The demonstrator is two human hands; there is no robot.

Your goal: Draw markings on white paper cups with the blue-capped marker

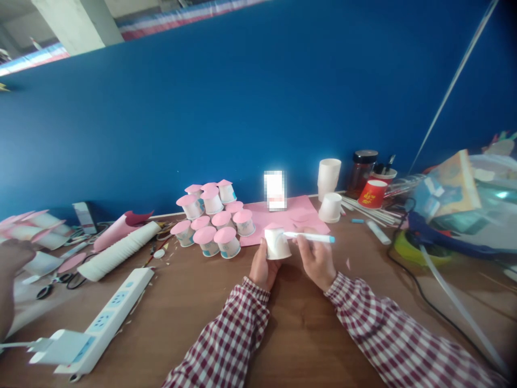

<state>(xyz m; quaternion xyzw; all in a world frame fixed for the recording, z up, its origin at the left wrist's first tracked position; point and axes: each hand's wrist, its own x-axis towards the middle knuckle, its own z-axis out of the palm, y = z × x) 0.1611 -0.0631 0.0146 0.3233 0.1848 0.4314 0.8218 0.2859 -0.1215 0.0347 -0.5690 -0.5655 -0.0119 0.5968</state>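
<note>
Left: power strip [108,318] and a lying stack of white cups [120,251], then a cluster of pink-capped cups [221,219] on the table [299,334]. Left hand [262,269] grips an inverted white cup [277,245] in front of the pink sheet [301,206]; right hand [318,263] pinches a marker [317,237], nib end at that cup's right side. Further right: upturned cup [330,208], red cup [372,194].

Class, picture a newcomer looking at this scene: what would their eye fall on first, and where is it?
Probably the broad blue panel filling the background. Next might come the cluster of pink-topped cups on the table, left of centre. Near the middle, the left hand holds a white cup, and the right hand holds a marker with its tip at the cup's side.
</note>
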